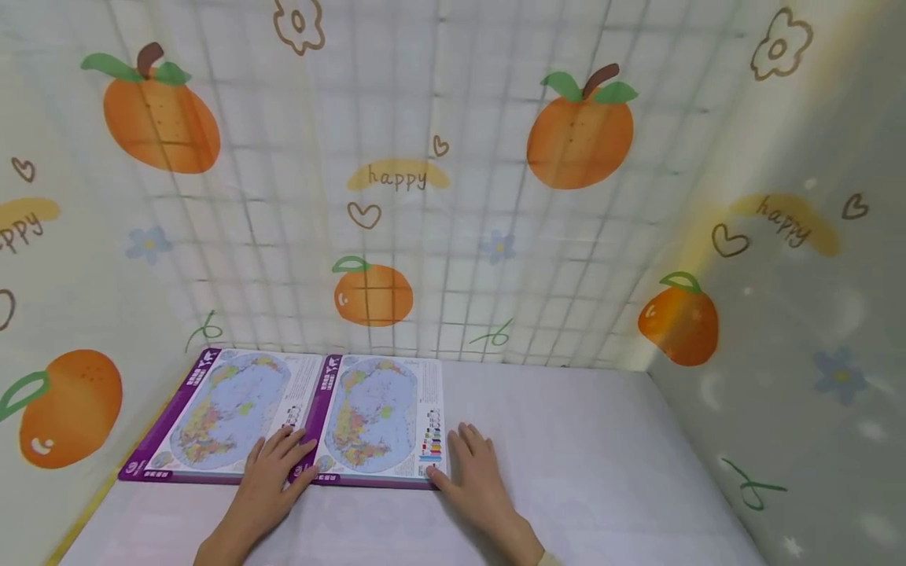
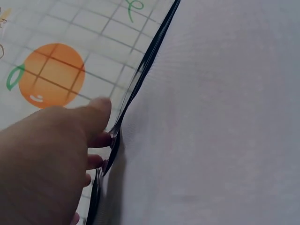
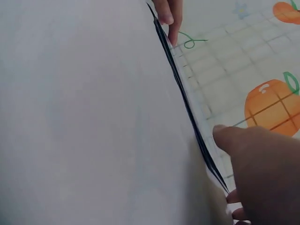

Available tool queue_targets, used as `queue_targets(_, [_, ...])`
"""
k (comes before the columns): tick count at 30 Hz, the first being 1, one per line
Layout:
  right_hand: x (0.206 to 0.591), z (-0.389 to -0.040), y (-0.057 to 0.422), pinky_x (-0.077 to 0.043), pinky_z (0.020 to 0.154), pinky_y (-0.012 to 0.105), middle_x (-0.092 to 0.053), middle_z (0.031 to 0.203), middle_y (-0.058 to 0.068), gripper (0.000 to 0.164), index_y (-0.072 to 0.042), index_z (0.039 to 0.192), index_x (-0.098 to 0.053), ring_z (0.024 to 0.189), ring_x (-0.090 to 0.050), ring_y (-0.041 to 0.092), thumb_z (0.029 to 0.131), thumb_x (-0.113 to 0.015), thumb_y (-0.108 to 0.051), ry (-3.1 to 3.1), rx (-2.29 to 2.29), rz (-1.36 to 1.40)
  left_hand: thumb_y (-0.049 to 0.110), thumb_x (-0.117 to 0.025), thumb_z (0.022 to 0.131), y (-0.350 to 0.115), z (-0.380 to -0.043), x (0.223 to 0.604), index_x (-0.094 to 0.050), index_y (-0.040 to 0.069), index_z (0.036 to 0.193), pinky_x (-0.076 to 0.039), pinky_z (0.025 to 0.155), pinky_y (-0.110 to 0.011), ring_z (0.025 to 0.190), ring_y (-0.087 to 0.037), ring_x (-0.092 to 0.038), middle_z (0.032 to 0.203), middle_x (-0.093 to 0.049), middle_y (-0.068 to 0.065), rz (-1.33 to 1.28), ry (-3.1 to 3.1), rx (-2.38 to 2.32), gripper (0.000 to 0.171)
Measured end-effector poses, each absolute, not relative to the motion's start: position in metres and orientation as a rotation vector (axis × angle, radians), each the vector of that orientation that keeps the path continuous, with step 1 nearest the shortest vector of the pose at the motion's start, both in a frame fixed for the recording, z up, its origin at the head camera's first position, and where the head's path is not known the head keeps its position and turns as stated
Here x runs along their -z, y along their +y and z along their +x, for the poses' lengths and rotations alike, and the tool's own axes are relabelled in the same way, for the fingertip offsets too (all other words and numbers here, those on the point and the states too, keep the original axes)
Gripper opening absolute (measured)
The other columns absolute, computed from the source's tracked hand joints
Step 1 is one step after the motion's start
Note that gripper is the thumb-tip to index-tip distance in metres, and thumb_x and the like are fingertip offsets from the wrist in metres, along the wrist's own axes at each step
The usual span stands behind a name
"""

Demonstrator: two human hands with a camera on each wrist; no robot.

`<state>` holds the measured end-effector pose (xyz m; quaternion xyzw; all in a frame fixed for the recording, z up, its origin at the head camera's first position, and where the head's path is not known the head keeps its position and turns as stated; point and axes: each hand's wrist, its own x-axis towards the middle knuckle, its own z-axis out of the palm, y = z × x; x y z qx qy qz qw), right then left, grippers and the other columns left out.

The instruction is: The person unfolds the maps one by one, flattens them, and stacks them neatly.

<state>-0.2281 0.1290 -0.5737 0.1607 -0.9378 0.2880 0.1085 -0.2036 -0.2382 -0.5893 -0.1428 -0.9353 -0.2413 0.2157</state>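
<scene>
Two flat rectangular world maps with purple borders lie side by side on the table: a left map (image 1: 233, 401) and a right map (image 1: 375, 413). My left hand (image 1: 272, 475) rests across the seam between them, fingers straight and spread over the lower part. Beside the right map's right edge lies my right hand (image 1: 477, 475), its thumb at the lower corner and its fingers extended along the side. Both wrist views show the maps nearly edge-on as a thin dark strip (image 3: 187, 103), with the fingertips right at it.
A white table surface (image 1: 580, 448) extends to the right of the maps. Behind it hangs a white curtain (image 1: 460, 212) printed with oranges, hearts and "happy", over a wire grid. Similar printed panels stand at the left and right sides.
</scene>
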Motion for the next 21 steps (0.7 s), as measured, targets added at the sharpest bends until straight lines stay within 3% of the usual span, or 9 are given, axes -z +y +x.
queue_targets(9, [0.5820, -0.2257, 0.1303, -0.027, 0.122, 0.070, -0.054, 0.155, 0.020, 0.083, -0.003, 0.144, -0.060, 0.150, -0.043, 0.040, 0.088, -0.074, -0.063, -2.708, -0.748, 0.533, 0.008, -0.074, 0.095, -0.2408, -0.2032, 0.5880, -0.070, 0.009, 0.137, -0.025, 0.114, -0.078, 0.144, -0.047, -0.048, 0.147, -0.063, -0.017, -0.441, -2.625, 0.653, 0.043])
queue_targets(13, [0.5830, -0.2277, 0.1303, -0.030, 0.121, 0.069, -0.057, 0.152, 0.019, 0.083, -0.001, 0.142, -0.061, 0.147, -0.046, 0.039, 0.084, -0.080, -0.057, -2.661, -0.757, 0.565, 0.007, -0.078, 0.090, -0.2400, -0.2044, 0.5872, -0.072, 0.010, 0.133, -0.027, 0.111, -0.079, 0.140, -0.047, -0.051, 0.144, -0.066, -0.017, -0.448, -2.577, 0.632, 0.044])
queue_targets(21, [0.5792, -0.2314, 0.1298, -0.041, 0.120, 0.053, -0.059, 0.152, 0.008, 0.078, -0.006, 0.147, -0.059, 0.144, -0.052, 0.030, 0.083, -0.087, -0.040, -2.651, -0.952, 0.503, 0.008, -0.082, 0.087, -0.2400, -0.2067, 0.5884, -0.074, 0.011, 0.131, -0.028, 0.111, -0.080, 0.139, -0.046, -0.051, 0.142, -0.067, -0.016, -0.441, -2.561, 0.635, 0.045])
